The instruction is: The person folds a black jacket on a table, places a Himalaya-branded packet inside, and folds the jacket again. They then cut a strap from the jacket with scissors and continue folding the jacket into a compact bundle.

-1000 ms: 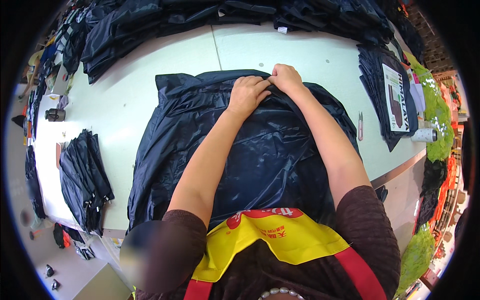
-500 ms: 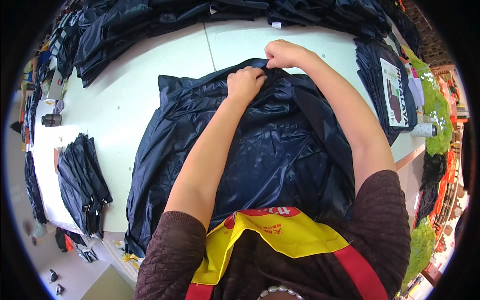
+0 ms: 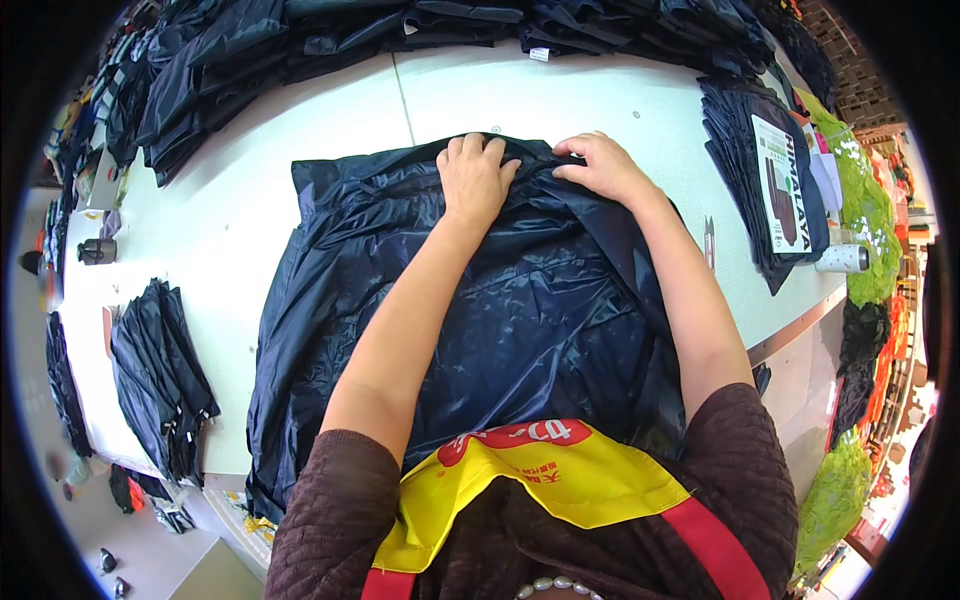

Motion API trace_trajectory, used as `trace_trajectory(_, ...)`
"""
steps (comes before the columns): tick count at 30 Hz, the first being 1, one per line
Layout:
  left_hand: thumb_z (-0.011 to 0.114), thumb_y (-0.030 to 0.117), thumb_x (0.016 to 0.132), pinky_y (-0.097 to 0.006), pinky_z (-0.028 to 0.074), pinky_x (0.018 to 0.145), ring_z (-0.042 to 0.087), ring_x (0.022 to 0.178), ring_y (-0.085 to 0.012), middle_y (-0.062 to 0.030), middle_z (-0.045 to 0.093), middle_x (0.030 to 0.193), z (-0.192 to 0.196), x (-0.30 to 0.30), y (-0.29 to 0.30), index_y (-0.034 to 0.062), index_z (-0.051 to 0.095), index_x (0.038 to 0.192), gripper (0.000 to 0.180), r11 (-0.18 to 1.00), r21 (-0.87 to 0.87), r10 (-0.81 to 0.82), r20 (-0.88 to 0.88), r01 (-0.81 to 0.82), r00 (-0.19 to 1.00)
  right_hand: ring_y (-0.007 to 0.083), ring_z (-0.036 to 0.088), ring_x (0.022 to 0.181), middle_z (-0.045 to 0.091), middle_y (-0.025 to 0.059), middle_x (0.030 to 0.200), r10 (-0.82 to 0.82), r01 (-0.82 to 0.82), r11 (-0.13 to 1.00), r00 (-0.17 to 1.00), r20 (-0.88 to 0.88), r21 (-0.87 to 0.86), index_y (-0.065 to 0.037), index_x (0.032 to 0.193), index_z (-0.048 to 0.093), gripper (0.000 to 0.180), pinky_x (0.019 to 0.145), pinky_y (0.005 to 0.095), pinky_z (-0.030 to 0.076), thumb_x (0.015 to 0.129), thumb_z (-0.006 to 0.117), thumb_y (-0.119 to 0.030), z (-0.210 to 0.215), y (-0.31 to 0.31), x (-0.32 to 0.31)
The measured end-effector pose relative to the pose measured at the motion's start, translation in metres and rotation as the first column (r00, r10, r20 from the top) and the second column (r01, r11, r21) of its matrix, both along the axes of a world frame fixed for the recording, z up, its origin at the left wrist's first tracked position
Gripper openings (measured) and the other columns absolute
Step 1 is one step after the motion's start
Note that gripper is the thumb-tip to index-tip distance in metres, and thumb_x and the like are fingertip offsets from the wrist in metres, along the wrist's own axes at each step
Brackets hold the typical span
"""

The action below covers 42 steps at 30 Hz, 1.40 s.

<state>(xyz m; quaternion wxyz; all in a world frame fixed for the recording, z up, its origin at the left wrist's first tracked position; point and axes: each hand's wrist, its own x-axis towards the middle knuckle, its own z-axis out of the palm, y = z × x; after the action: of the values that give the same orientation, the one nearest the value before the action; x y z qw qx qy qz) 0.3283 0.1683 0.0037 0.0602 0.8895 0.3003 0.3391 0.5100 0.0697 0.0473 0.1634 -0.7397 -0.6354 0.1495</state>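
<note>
A dark navy shiny garment lies spread flat on the white table in front of me. My left hand presses palm down on the garment's far edge, fingers together. Just to its right, my right hand pinches a fold of the same fabric near the far edge. Both forearms reach out over the garment from below.
Piles of dark folded garments line the table's far side. A stack of packed garments with a printed card sits at the right, next to a white tape roll. Another dark bundle lies at the left edge.
My hands have shifted along the garment's far edge; the left hand now lies flat on the fabric and the right hand pinches it lower and further right.
</note>
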Motion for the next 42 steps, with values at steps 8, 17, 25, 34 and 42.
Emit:
trace_trajectory(8,0.068,0.016,0.069,-0.040,0.047,0.068,0.059,0.073,-0.0298,-0.0105,0.063,0.075,0.007,0.018,-0.015,0.0052,0.064,0.075,0.014,0.961,-0.217,-0.132,0.193,0.174,0.972,0.0262,0.059,0.089,0.065,0.0091,0.086,-0.096,0.083,0.977,0.994,0.054,0.197,-0.007,0.087,0.066,0.013,0.080,0.0360,0.047,0.082,0.062,-0.018,-0.016,-0.004,-0.013)
trace_trajectory(17,0.063,0.018,0.071,-0.038,0.044,0.056,0.059,0.063,-0.0240,-0.0045,0.058,0.062,0.009,0.025,-0.021,0.0122,0.061,0.065,0.009,0.989,0.055,-0.144,0.095,0.140,0.985,0.0296,0.059,0.084,0.065,0.0113,0.084,-0.040,0.032,0.955,0.999,0.021,0.293,-0.005,0.084,0.064,0.011,0.075,0.0371,0.047,0.079,0.064,-0.014,-0.017,-0.011,-0.012)
trace_trajectory(25,0.060,0.017,0.070,-0.037,0.054,0.064,0.064,0.077,-0.0287,-0.0119,0.066,0.075,0.019,0.025,-0.019,0.0054,0.066,0.070,0.013,0.990,-0.102,-0.104,-0.079,0.096,0.991,0.0290,0.059,0.084,0.065,0.0112,0.085,-0.062,0.033,0.957,0.994,0.093,0.287,-0.004,0.086,0.065,0.011,0.075,0.0369,0.047,0.079,0.064,-0.013,-0.016,-0.009,-0.023)
trace_trajectory(34,0.060,0.022,0.071,-0.040,0.054,0.067,0.066,0.079,-0.0316,-0.0162,0.067,0.081,0.030,0.031,-0.018,0.0058,0.069,0.079,0.019,0.942,-0.335,-0.090,-0.229,0.008,0.969,0.0292,0.059,0.083,0.064,0.0117,0.084,-0.037,-0.008,0.933,0.992,0.117,0.360,-0.003,0.084,0.064,0.009,0.074,0.0372,0.047,0.078,0.063,-0.010,-0.014,-0.012,-0.029)
trace_trajectory(42,0.054,0.022,0.073,-0.041,0.051,0.078,0.065,0.088,-0.0334,-0.0189,0.066,0.094,0.059,0.001,0.013,0.0053,0.069,0.090,0.028,0.808,-0.542,0.074,-0.297,-0.232,0.952,0.0308,0.058,0.081,0.064,0.0123,0.081,-0.102,0.026,0.917,0.980,0.169,0.398,-0.004,0.082,0.062,0.008,0.073,0.0379,0.047,0.082,0.062,-0.012,-0.018,-0.011,-0.023)
